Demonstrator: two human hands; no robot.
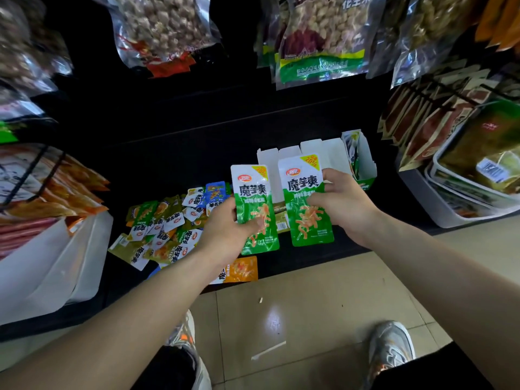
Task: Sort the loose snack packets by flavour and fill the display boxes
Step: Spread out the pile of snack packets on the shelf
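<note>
My left hand [225,229] grips a green-and-white snack packet [253,192] upright by its lower half. Beside it, my right hand [342,205] pinches a second green packet [301,190] of the same kind by its right edge. Both packets hang above the black shelf [180,164]. A pile of several loose packets [166,229] in green, olive, blue and white lies on the shelf left of my left hand. An orange packet [243,270] lies at the shelf's front edge. Behind the held packets stands an open white display box [334,153]; a green-fronted box [363,164] with packets inside stands to its right.
White bins [50,266] with orange packets sit at the left, and stacked white tubs [464,209] at the right. Large bags of nuts [323,40] hang overhead. A beige tiled floor [309,305] and my shoes [391,347] show below the shelf edge.
</note>
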